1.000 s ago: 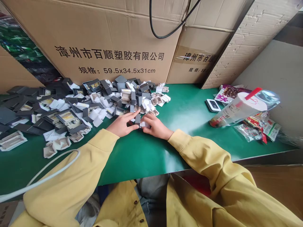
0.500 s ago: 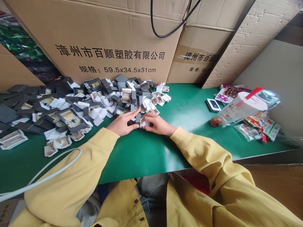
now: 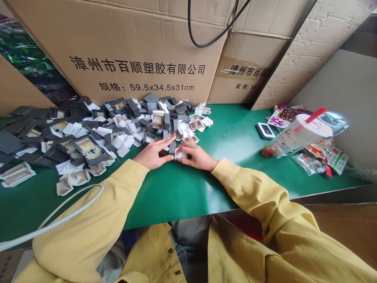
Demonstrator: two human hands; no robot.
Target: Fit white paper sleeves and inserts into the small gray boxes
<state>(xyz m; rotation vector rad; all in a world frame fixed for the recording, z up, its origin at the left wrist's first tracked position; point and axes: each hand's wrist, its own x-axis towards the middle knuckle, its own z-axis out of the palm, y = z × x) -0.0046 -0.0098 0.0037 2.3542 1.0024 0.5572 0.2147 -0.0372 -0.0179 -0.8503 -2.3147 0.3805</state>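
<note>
Between my two hands, on the green tabletop (image 3: pixel 176 196), is a small dark grey box sleeve (image 3: pixel 172 147). My left hand (image 3: pixel 153 154) grips it from the left, with the thumb at its near end and the index finger at its far end. A folded white card insert (image 3: pixel 180 154) sits against the sleeve's right side. The fingers of my right hand (image 3: pixel 198 155) are bent around that insert. Whether the insert is partly inside the sleeve I cannot tell. Just beyond my hands lies a heap of grey boxes and white inserts (image 3: pixel 118 129).
Large cardboard cartons (image 3: pixel 141 43) stand along the back, and a black cable (image 3: pixel 203 44) hangs before them. On the right are a bagged drink cup (image 3: pixel 294 135), a small white device (image 3: pixel 265 130) and snack packets (image 3: pixel 338 159). A white cable (image 3: pixel 67 216) crosses my left sleeve.
Almost nothing differs. My hands hold the same place around the grey sleeve and white insert, with only a very slight shift of the view.
</note>
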